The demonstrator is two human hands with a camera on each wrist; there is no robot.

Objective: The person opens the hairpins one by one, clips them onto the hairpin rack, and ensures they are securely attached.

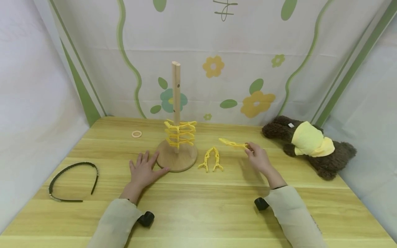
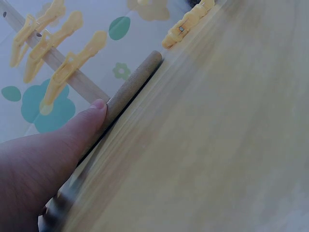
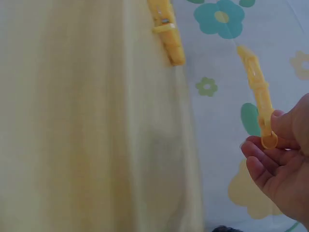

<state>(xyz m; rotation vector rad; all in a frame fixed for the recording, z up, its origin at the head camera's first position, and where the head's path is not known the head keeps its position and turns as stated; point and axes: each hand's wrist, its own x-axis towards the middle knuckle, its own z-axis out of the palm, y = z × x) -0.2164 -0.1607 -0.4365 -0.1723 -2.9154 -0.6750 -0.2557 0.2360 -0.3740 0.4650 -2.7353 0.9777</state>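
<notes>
A round wooden base [image 1: 183, 162] carries an upright wooden post [image 1: 176, 89], and several yellow plastic clips [image 1: 178, 132] grip its lower part, one above another. My left hand [image 1: 144, 174] lies spread at the base's left side; its thumb [image 2: 89, 118] touches the base's edge. Off to the right, my right hand [image 1: 258, 160] pinches one end of a yellow plastic clip [image 3: 260, 92] between thumb and fingers. That clip is raised above the table, its far end pointing left toward the post. Another yellow clip [image 1: 217, 160] rests on the table between the base and my right hand.
A black headband [image 1: 74, 163] lies at the left of the wooden table [image 1: 192, 213]. Behind it sits a small pale ring [image 1: 136, 134]. A dark brown plush toy in a yellow shirt [image 1: 310, 139] lies at the right edge. A patterned cloth [image 1: 192, 41] hangs behind.
</notes>
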